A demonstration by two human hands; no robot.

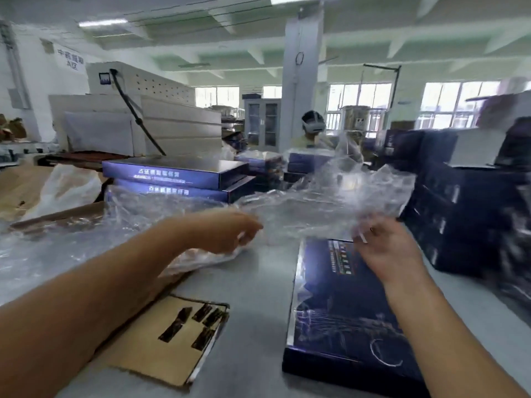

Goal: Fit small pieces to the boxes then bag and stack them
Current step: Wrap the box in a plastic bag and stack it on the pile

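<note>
Clear bag point(316, 202) pinched by left fingers point(247, 225) and right fingers point(362, 236).

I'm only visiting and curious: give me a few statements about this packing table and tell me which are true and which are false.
1. The left hand and the right hand both grip a clear plastic bag. True.
2. The dark blue box below the right hand stands on its edge. False: it lies flat on the grey table.
3. On a brown cardboard sheet lie small dark pieces. True.
4. Nobody else is in view. False: another person is at the back.
</note>
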